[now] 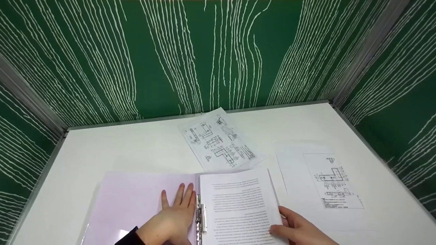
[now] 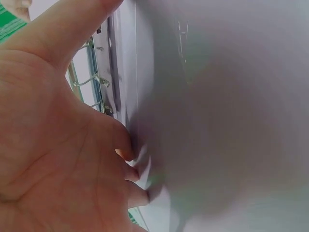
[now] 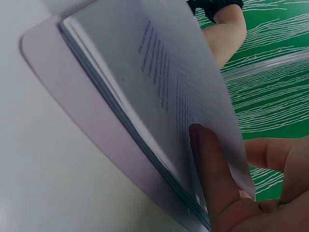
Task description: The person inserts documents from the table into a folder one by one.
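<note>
A pale lilac binder [image 1: 126,197] lies spread out near the front of the table. On its right half sits a thick stack of printed sheets [image 1: 238,204], and a metal clip [image 1: 204,217] runs along the spine. My left hand [image 1: 173,217] rests on the bare left cover beside the clip, its fingers straight and spread. At the stack's right edge, my right hand [image 1: 296,228] pinches printed paper between thumb and fingers. In the right wrist view the held paper [image 3: 159,63] slants up from the stack; how many sheets are held I cannot tell.
Behind the binder, sheets with technical drawings [image 1: 221,143] lie askew by the back edge. More drawing sheets [image 1: 335,183] lie to the right. Green panels [image 1: 163,61] with wavy white lines enclose the white table [image 1: 136,149].
</note>
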{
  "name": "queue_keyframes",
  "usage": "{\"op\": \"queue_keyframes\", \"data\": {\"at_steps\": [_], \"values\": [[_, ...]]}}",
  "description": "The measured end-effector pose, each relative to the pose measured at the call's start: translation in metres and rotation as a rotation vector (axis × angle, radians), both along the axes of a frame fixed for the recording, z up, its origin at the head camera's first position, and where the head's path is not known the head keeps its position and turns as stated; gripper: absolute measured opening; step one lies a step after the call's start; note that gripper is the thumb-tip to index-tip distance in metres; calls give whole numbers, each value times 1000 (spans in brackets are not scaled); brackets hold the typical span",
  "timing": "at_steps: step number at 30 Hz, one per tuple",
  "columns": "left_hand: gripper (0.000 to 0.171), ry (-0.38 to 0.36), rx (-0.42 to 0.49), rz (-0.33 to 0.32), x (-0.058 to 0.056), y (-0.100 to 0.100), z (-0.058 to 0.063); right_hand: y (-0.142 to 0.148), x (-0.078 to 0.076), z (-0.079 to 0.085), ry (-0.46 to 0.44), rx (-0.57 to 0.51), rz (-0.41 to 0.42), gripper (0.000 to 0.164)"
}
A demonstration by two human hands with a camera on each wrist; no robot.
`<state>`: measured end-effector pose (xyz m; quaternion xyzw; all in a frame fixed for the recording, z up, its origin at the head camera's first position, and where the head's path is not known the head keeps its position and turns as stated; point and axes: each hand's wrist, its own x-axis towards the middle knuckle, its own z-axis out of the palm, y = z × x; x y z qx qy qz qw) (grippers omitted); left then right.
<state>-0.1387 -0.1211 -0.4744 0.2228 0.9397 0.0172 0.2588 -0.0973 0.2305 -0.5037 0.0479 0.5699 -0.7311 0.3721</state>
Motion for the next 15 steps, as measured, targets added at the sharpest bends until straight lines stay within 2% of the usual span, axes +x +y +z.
{"op": "queue_keyframes", "data": {"at_steps": [5,10,15], "values": [[155,7,-11,-7,-2,1,0,10,-6,6,55,107,-13,81],[154,6,-30,-22,-2,1,2,24,-16,9,245,242,-62,72],[155,-24,-1,-8,0,0,2,35,-24,10,353,304,-118,67]]}}
